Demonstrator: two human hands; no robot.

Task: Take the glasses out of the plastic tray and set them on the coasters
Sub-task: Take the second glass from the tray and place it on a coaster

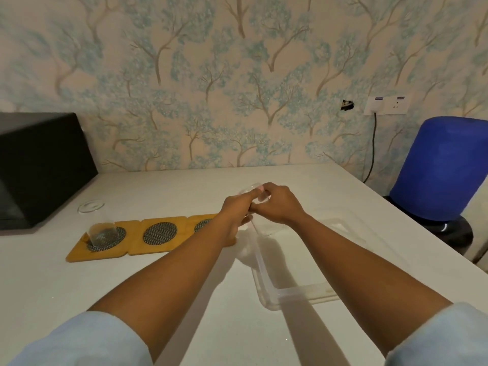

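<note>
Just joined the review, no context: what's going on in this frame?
A person is moving clear glasses from a plastic tray onto wooden coasters. Both hands, left hand and right hand, hold one glass together above the tray's far left corner. Another glass already stands on the leftmost coaster; the middle one is bare, and the left hand partly hides the third. The tray looks empty, though clear glass would be hard to spot.

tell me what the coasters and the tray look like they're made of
Coasters: likely wood or bamboo, matte honey-brown, each with a dark woven-looking mesh disc inset. Tray: clear, slightly frosted plastic by the look; the white table shows through its walls.
</note>
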